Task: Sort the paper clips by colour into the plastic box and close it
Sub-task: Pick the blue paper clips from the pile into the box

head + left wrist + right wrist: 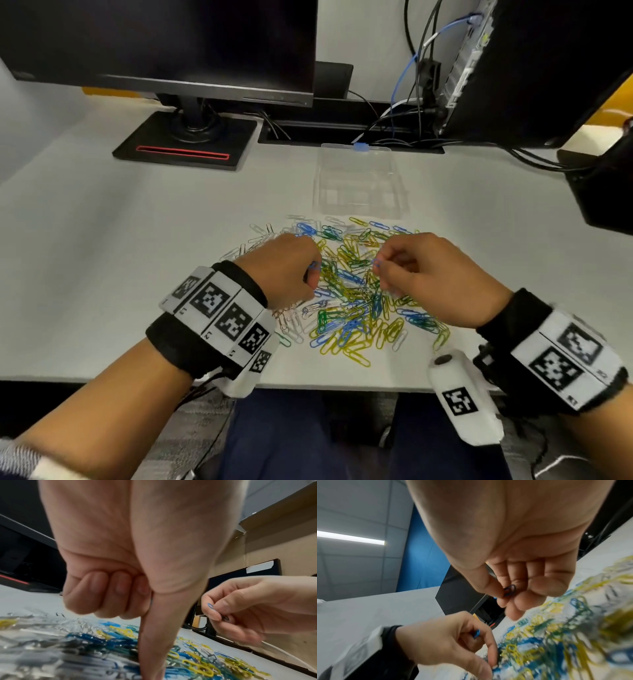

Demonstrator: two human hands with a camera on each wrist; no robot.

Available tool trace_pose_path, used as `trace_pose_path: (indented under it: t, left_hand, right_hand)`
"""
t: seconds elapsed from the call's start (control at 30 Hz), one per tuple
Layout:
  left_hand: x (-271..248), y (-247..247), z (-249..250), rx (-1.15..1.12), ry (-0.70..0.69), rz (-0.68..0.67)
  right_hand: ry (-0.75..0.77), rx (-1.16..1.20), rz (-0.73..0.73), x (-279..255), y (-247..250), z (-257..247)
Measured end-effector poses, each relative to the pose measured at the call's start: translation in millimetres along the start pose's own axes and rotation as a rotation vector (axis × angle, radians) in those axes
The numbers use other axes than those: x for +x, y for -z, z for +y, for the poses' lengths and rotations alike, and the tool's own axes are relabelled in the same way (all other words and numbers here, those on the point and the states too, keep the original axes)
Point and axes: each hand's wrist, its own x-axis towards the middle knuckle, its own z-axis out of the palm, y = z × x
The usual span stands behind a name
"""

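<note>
Left hand (286,270) holding blue paper clips (476,633), right hand (433,274) pinching a blue paper clip (510,590), mixed coloured clip pile (346,298), clear plastic box (359,181), no readable writing

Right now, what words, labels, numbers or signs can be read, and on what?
No legible words or brands anywhere.
White left wrist band: black-and-white square code markers; tiny characters beside them too blurred to read.
White right wrist band: likewise.
</note>
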Motion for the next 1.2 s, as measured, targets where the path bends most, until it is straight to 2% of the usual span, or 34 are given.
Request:
trace_pose_path:
  t: [0.17,0.4,0.6,0.67,0.77,0.87,1.0,1.2]
  left_hand:
    - [10.5,-0.3,0.9,0.020,-0.040,-0.043]
    - [16.9,18.3,7.4,-0.003,0.014,-0.101]
    - [22.9,21.3,5.9,-0.257,0.141,-0.055]
    - [24.1,18.5,3.1,-0.462,0.195,-0.037]
    - [23.8,15.7,2.8,-0.756,0.182,-0.054]
    - [23.6,13.9,5.7,-0.958,0.125,-0.095]
    - [24.6,10.6,6.9,-1.061,0.066,-0.184]
    - [25.4,5.3,2.5,-1.079,0.065,-0.195]
  right_hand:
    - [-0.017,0.040,-0.131,-7.9,-11.0,6.4]
    - [-0.011,-0.154,-0.150,-14.5,-17.3,-3.7]
    - [0.106,-0.199,-0.168,-21.7,-24.3,-1.4]
    - [0.138,-0.191,-0.185,-22.2,-24.2,1.1]
    - [0.152,-0.205,-0.224,-23.4,-25.7,0.0]
    - [0.200,-0.251,-0.261,-22.6,-28.5,-3.7]
    - [0.231,-0.255,-0.293,-17.5,-32.2,-7.2]
    - [0.261,-0.241,-0.298,-11.2,-34.1,-14.3]
